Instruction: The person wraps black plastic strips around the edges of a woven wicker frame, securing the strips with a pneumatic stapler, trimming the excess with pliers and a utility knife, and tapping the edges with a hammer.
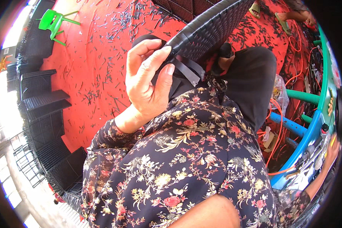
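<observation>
My left hand (148,77) pinches the rounded end of a black woven plastic-rattan panel (211,31) between thumb and fingers. The panel slants up and away from my lap. Loose flat black strip ends (191,72) hang from its near corner, beside my thumb. Far to the right, my right hand (332,149) reaches over the blue-and-green table (295,159), its fingers around a slim yellow object, partly hidden and blurred. Hand tools (309,151) lie on the table close to that hand.
Black strip offcuts (125,22) litter the red floor covering (82,57). A green plastic chair (52,24) stands at the far left, above stacked black woven pieces (45,105). Orange hose (280,131) loops by the table legs. Another person's sandalled foot (285,22) is at the upper right.
</observation>
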Demonstrator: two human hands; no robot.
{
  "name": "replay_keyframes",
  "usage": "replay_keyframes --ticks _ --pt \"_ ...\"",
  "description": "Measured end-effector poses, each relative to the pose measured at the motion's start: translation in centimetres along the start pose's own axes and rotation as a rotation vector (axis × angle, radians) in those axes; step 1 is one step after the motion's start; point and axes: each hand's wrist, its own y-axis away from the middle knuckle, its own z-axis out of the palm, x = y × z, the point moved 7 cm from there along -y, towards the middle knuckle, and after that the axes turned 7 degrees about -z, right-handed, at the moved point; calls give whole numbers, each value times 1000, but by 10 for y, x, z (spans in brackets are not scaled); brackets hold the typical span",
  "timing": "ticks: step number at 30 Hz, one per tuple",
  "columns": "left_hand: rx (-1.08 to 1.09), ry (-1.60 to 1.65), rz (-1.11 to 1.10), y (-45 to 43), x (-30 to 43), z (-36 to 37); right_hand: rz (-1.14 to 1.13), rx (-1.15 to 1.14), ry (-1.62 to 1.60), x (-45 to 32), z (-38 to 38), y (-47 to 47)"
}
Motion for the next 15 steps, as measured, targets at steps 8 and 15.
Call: replay_keyframes --ticks 8,15 --pt "55 -69 8 6 11 1 -1375 -47 -263 -439 66 -38" --pt "81 -92 85 12 15 16 -1856 534 -498 -510 103 -26"
